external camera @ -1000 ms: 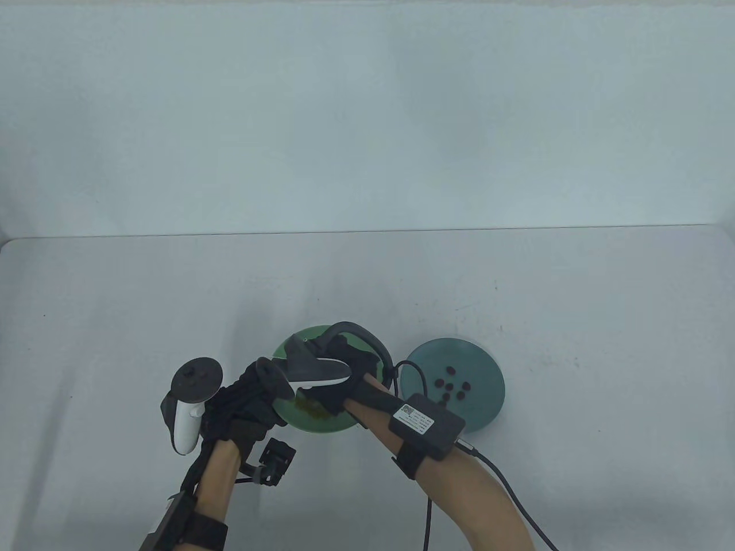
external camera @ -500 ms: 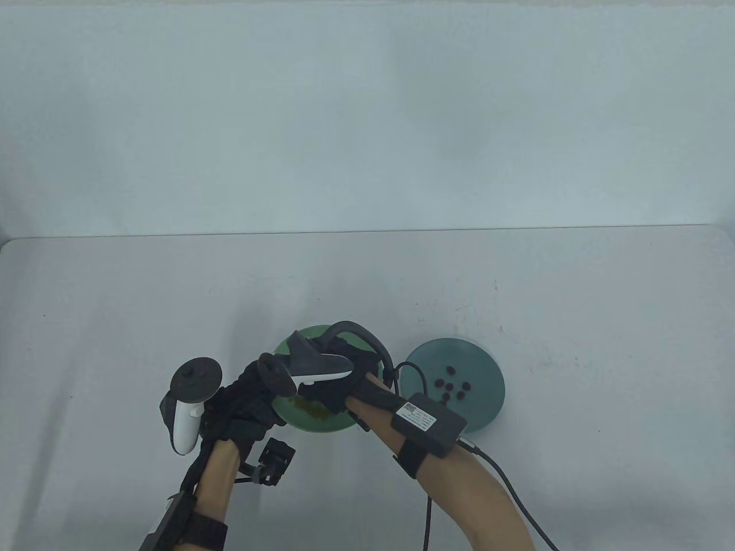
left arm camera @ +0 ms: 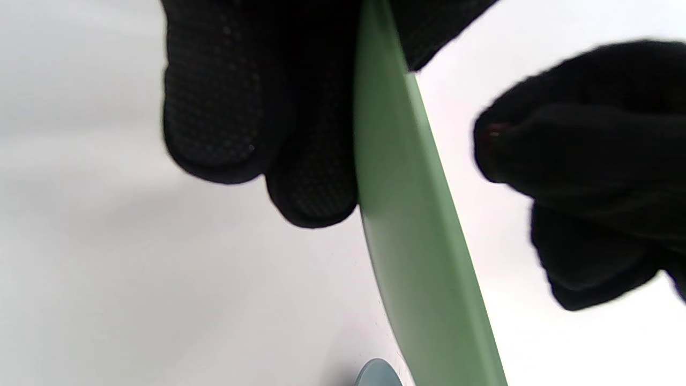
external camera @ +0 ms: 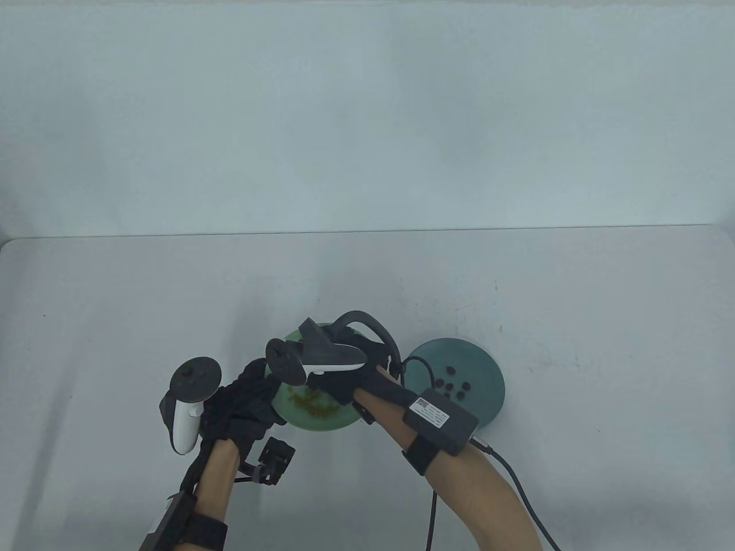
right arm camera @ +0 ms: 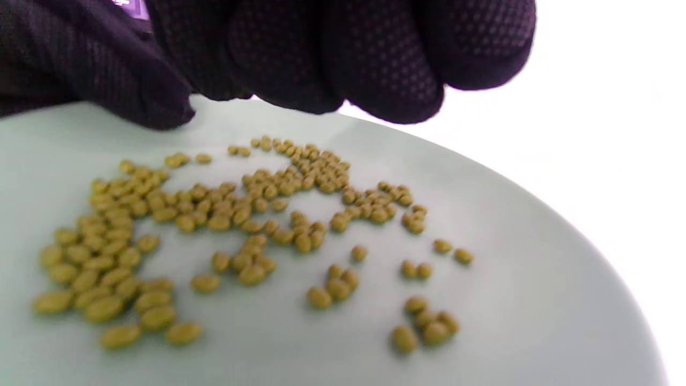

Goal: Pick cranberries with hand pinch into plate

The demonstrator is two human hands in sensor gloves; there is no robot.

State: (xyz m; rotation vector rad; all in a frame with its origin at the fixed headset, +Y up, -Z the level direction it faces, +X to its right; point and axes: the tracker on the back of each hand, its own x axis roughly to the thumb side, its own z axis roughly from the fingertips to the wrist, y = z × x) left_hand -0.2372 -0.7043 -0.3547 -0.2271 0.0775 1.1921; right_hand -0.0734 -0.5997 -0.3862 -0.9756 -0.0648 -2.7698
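Green plate (external camera: 321, 422) sits at 6 o'clock of the table (external camera: 115, 298), holding a scatter of small yellow-green beans (external camera: 313, 403); the right wrist view shows them (right arm camera: 225, 230) spread loose across the pale plate surface (right arm camera: 536, 300). Teal plate (external camera: 488, 373) lies just beside it at 3 o'clock, with six dark red cranberries (external camera: 452, 390) clustered near its middle.

L hand (external camera: 247, 402), black glove, is at the green plate's 9 o'clock edge, gripping the rim: the left wrist view has fingers (left arm camera: 225, 107) under the plate edge (left arm camera: 407, 214) and the thumb over the top. White tracker (external camera: 186, 402) on its back.

R hand (external camera: 344, 379) hovers over the green plate, above the beans, tracker (external camera: 321, 359) on top. In the right wrist view its fingers (right arm camera: 375, 64) are curled together just above the beans, not touching them. In the left wrist view the R hand's bunched fingertips (left arm camera: 579, 161) show a tiny red speck at the tip; looks like a pinched cranberry, too small to be sure. Black box (external camera: 441, 420) is strapped on the R forearm, cable (external camera: 517, 488) trailing toward 5 o'clock.
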